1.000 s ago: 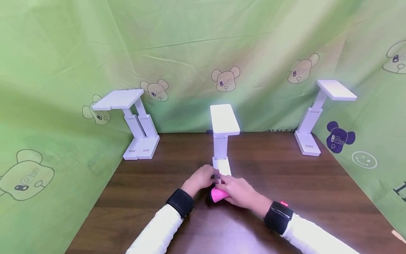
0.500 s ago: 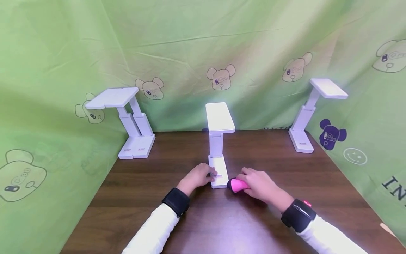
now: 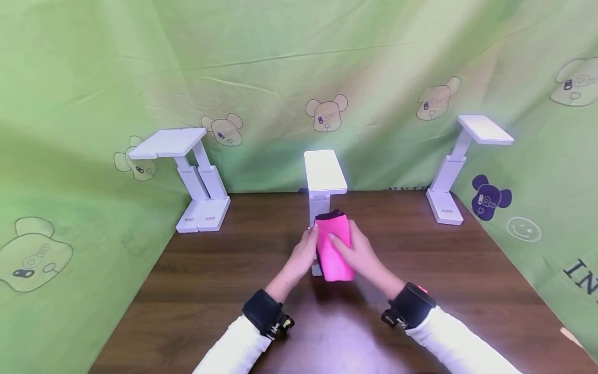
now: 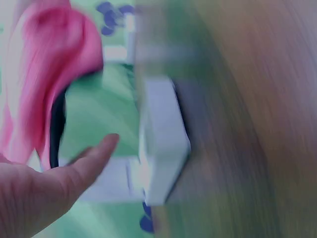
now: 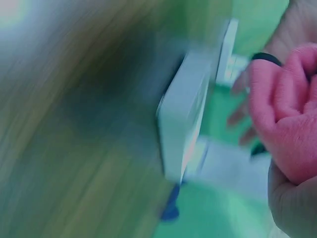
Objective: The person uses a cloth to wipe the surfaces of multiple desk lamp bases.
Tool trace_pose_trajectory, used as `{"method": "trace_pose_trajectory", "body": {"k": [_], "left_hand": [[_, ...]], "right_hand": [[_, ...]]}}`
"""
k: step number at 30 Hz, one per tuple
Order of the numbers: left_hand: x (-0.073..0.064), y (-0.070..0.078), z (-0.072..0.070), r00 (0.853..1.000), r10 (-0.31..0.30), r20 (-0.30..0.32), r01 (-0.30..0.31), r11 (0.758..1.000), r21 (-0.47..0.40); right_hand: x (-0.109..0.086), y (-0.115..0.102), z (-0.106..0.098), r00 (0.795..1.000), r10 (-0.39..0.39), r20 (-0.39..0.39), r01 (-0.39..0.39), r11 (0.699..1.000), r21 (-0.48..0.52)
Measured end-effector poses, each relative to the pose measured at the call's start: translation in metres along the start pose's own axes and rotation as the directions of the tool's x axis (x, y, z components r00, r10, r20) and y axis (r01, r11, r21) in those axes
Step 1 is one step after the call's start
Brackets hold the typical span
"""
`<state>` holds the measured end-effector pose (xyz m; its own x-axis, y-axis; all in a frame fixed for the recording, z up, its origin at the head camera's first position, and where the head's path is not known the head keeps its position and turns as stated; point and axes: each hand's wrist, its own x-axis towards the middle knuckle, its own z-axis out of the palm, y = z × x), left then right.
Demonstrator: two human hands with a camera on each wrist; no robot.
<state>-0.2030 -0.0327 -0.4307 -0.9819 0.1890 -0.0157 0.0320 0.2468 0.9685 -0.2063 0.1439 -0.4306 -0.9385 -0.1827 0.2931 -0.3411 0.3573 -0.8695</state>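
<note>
My right hand holds a soft pink cloth with black edging, its thumb across the front. The cloth hangs upright over the table, in front of the middle white desk lamp, and hides much of that lamp's stem and base. At the cloth's left edge is my left hand, its fingers partly hidden behind. In the left wrist view this hand has a digit stretched out beside the cloth. The right wrist view shows the cloth bunched in deep folds, with straight, blurred left fingers behind it.
Two white desk lamps stand side by side at the back left of the brown wooden table. Another white lamp is at the back right. Green printed fabric hangs behind and along both sides.
The right hand moved right of the lamp base with the bundled cloth, then raised it in front of the lamp, where more pink shows. The left hand left the base and came to the cloth.
</note>
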Motion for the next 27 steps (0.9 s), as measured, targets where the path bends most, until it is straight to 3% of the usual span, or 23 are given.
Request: {"method": "trace_pose_trajectory", "body": {"k": [2,7,9,13,15,18,20,22,24,27], "left_hand": [[-0.004,0.005,0.005,0.998,-0.06,-0.022,0.057,0.993,-0.107],[-0.005,0.003,0.002,0.98,-0.114,-0.165,0.098,0.99,-0.1],[-0.004,-0.002,-0.003,0.976,-0.099,-0.195,0.086,0.994,-0.073],[0.002,-0.012,-0.021,0.981,-0.025,-0.193,0.011,0.997,-0.073],[0.006,-0.016,-0.032,0.973,0.006,-0.229,-0.015,0.999,-0.04],[0.015,-0.022,-0.051,0.94,0.023,-0.341,0.022,0.992,0.125],[0.021,-0.025,-0.062,0.922,0.008,-0.387,0.099,0.962,0.255],[0.028,-0.029,-0.068,0.92,-0.021,-0.391,0.173,0.918,0.357],[0.034,-0.033,-0.071,0.925,-0.06,-0.376,0.227,0.88,0.418],[0.04,-0.042,-0.068,0.924,-0.097,-0.37,0.267,0.856,0.442]], "right_hand": [[0.003,-0.006,0.015,0.999,0.054,-0.002,-0.054,0.995,0.079],[0.006,-0.015,0.042,0.994,0.108,0.002,-0.107,0.983,0.149],[0.008,-0.015,0.047,0.994,0.105,0.007,-0.105,0.983,0.148],[0.01,-0.014,0.047,0.994,0.083,0.065,-0.091,0.985,0.149],[0.012,-0.012,0.043,0.992,0.072,0.104,-0.086,0.986,0.139],[0.019,-0.003,0.033,0.986,0.013,0.167,-0.013,1.0,-0.001],[0.024,0.005,0.026,0.975,-0.035,0.22,0.076,0.981,-0.178],[0.028,0.013,0.02,0.953,-0.086,0.289,0.187,0.92,-0.343],[0.031,0.019,0.015,0.92,-0.091,0.381,0.263,0.864,-0.429],[0.031,0.024,0.012,0.872,-0.006,0.489,0.266,0.844,-0.465]]}}
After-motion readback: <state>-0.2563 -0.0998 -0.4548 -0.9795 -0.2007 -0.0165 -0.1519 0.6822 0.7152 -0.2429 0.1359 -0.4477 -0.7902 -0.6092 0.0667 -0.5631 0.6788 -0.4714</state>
